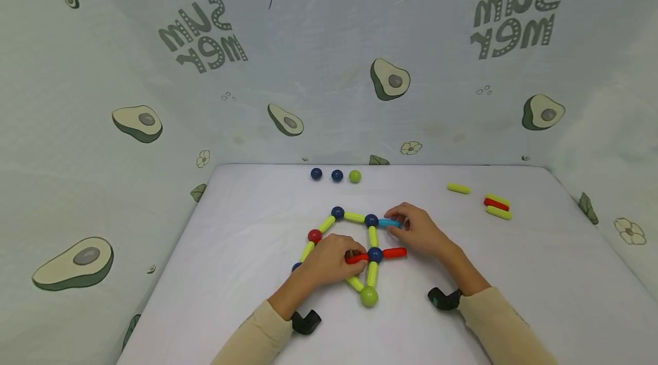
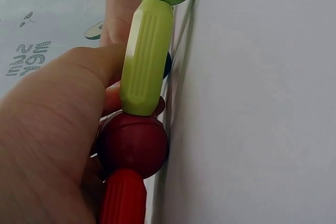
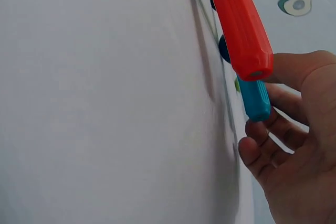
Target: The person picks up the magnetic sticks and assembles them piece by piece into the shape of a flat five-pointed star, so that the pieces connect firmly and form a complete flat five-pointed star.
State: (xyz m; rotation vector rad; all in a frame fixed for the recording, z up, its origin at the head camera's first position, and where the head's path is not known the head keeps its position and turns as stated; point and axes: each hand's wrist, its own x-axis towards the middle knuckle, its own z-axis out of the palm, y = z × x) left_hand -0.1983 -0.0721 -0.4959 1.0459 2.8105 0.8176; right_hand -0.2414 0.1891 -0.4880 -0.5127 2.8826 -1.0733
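Note:
A flat figure of lime rods joined by balls lies on the table, with a green ball (image 1: 369, 296) at its near corner. My left hand (image 1: 331, 259) pinches a red rod (image 1: 356, 259) that runs to a navy ball (image 1: 375, 255). A second red rod (image 1: 394, 252) sticks out right from that ball. My right hand (image 1: 418, 231) holds the outer end of a blue rod (image 1: 388, 223) between thumb and fingers; its inner end meets another navy ball (image 1: 371, 220). In the left wrist view, a dark red ball (image 2: 134, 145) joins a lime rod (image 2: 147, 59) and a red rod (image 2: 125, 198).
Two loose navy balls (image 1: 337, 175) and a green ball (image 1: 354, 176) sit near the table's far edge. At the back right lie a single lime rod (image 1: 458, 188) and a small group of lime and red rods (image 1: 496, 204). A patterned cloth hangs behind the white table (image 1: 247, 211).

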